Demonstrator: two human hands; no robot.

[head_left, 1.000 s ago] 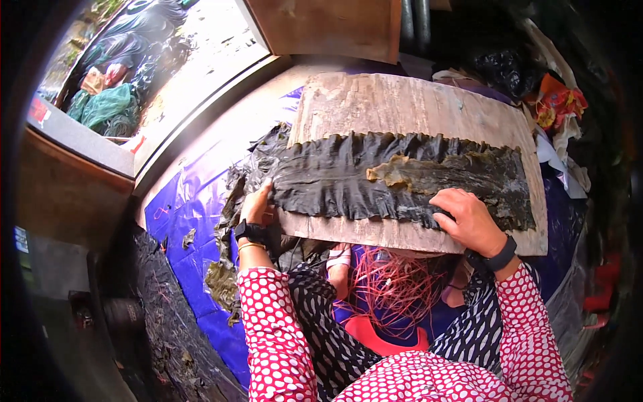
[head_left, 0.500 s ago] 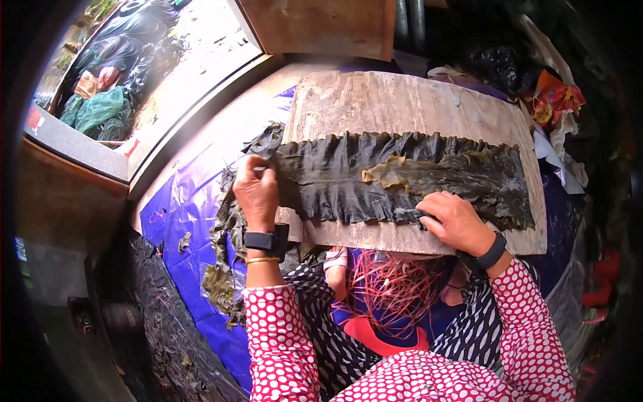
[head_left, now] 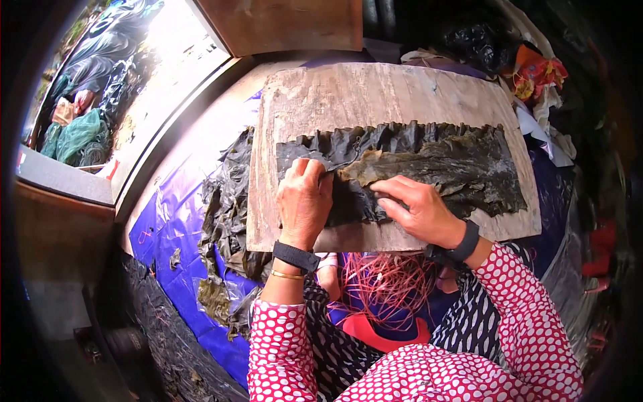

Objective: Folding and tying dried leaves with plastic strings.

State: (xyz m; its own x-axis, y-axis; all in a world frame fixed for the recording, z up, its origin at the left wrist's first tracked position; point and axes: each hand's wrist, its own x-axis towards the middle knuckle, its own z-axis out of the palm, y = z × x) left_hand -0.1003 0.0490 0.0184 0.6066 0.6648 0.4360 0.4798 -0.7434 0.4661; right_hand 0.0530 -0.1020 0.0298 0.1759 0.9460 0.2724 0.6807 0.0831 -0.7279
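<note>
A dark, ruffled sheet of kelp [head_left: 429,157] lies spread across a wooden board [head_left: 335,94] in front of me. A browner, tattered flap runs along its middle. My left hand [head_left: 305,197] is over the kelp's left end, its fingers curled closed on the sheet; the fingertips are partly hidden. Close to its right, my right hand [head_left: 422,211] has its thumb and fingers bent together at the edge of the brown flap. Beside the board's left edge lies a heap of loose kelp [head_left: 231,194].
Blue plastic sheeting [head_left: 161,224] covers the floor under the board. Pink strands [head_left: 388,285] lie bundled between my feet, by a red curved object [head_left: 385,340]. A doorway sill [head_left: 177,117] runs along the left. Bags, one orange [head_left: 539,74], are piled at the far right.
My left hand has moved right, and the kelp's left end, which hung past the board's edge, now lies on the board. My right hand has moved left to the brown flap.
</note>
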